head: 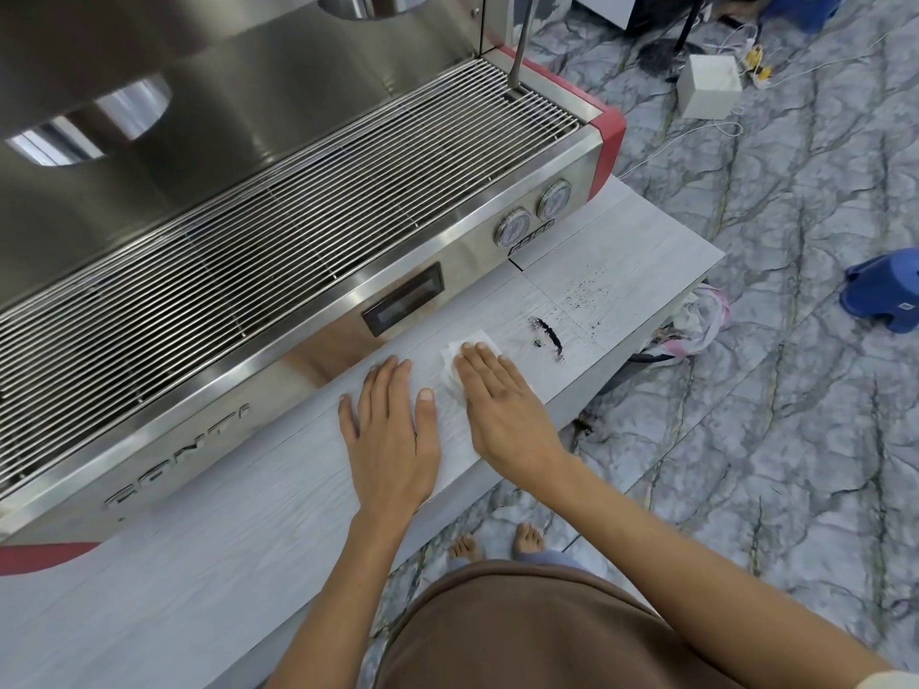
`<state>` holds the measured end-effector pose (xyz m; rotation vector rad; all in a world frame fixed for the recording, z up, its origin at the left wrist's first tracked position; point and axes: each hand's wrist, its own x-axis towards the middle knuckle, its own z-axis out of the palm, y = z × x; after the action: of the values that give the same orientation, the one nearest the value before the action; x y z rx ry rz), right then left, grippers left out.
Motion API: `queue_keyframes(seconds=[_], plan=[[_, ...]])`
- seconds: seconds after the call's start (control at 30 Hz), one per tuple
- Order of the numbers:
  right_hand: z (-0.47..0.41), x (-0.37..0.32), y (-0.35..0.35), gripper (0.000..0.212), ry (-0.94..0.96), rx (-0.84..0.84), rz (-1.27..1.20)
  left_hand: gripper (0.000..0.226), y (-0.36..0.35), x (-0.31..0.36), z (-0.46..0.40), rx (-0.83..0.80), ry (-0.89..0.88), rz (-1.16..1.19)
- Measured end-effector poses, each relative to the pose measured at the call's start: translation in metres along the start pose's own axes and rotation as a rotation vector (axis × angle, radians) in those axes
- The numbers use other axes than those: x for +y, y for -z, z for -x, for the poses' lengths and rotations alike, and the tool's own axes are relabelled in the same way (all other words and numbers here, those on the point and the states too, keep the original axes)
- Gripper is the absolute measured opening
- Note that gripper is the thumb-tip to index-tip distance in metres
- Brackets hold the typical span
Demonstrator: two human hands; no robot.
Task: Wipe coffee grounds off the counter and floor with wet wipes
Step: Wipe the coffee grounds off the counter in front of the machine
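A white wet wipe (460, 363) lies flat on the pale wood-grain counter (209, 564). My right hand (502, 405) presses on it with the fingers straight and together, so most of the wipe is hidden under the palm. My left hand (390, 432) rests flat on the bare counter just left of it, holding nothing. A dark curved streak of coffee grounds (549, 335) sits a short way right of the wipe. Finer scattered grounds (587, 295) spread beyond it towards the counter's right end. A small dark patch of grounds (582, 427) lies on the floor below the counter edge.
A large steel espresso machine (278, 231) with a wire drip grate fills the counter behind my hands. On the marbled floor (746, 440) are a blue plastic stool (885, 295), a white box (708, 84) with cables, and a crumpled bag (696, 325). Bare feet (497, 544) stand below.
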<state>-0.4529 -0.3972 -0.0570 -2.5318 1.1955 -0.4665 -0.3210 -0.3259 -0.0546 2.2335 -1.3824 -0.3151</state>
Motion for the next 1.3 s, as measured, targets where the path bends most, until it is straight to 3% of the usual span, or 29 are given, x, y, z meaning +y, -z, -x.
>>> queue_keyframes(seconds=[0.7,1.03,1.3], plan=[[-0.015,0.054,0.031,0.041,-0.116,0.011,-0.03,0.059,0.003,0.001,0.001,-0.022,-0.003,-0.005],[0.007,0.029,0.025,0.04,0.129,-0.043,-0.051,0.058,0.002,0.0,0.002,-0.024,-0.021,-0.02],[0.02,0.041,0.02,0.044,0.145,-0.05,-0.005,0.061,0.001,-0.002,0.001,-0.043,-0.042,-0.062]])
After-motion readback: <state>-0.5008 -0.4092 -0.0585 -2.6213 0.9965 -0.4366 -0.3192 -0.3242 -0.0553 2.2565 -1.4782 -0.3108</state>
